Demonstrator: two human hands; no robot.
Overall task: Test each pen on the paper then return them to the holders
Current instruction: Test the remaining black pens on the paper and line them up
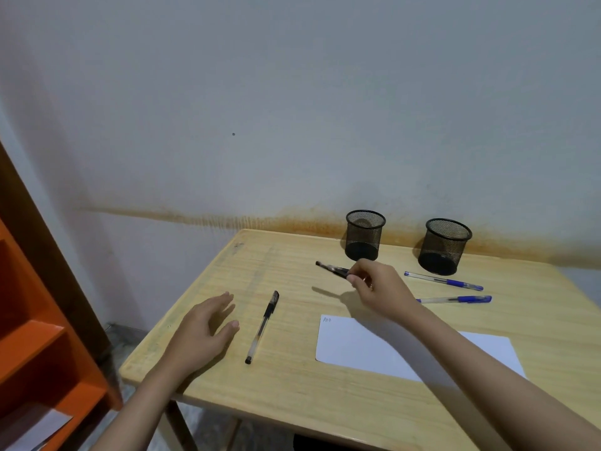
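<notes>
Left hand [203, 330] spread and holding nothing, hovering low over the worktop [292, 402]. One black pen [262, 326] lies flat just right of it, cap end pointing away. Paper [354, 348] sits under the right forearm, nearer than the right hand [377, 286], with small writing at its far-left corner.

Right hand is pinched on a second black pen [331, 269], lifted off the worktop, most of the barrel sticking out left of the fingers. Can't tell whether it's capped.

Two blue pens [444, 281] [455, 299] lie flat right of that hand. Both mesh holders [365, 235] [445, 246] stand beyond it, apparently empty.

Judgement: either carrying to test or to stow. If testing, regrip near the tip, pin the paper with the left hand, short stroke. If stowing, tip it vertical over the nearer holder before letting go.
</notes>
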